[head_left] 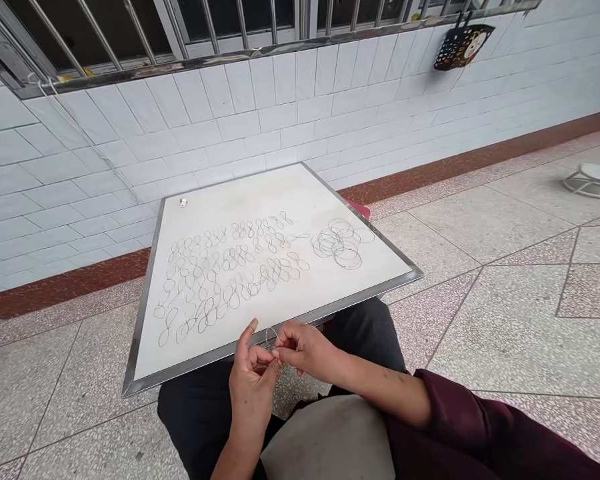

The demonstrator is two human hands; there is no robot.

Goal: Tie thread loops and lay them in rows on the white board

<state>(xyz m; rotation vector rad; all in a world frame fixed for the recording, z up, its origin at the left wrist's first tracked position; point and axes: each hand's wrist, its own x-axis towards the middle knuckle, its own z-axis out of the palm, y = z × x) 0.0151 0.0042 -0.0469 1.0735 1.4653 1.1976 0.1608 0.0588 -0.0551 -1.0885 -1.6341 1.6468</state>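
A thin wire loop [271,337] stands up between my two hands, just past the table's near edge. My left hand [253,380] pinches the wire between thumb and a finger, its index finger raised. Touching it at the fingertips, my right hand [304,348] also pinches the wire. On the white table [260,190] lie several rows of thin wires twisted into figure-eight shapes [235,293]. A pile of round wire rings [343,243] overlaps at the table's right side.
A small red and white object [183,202] sits at the table's far left corner. Behind stands a tiled wall [260,127] with a barred window; a black basket [463,47] hangs there. A white stool [595,179] is at the far right, and something red [359,209] shows behind the table.
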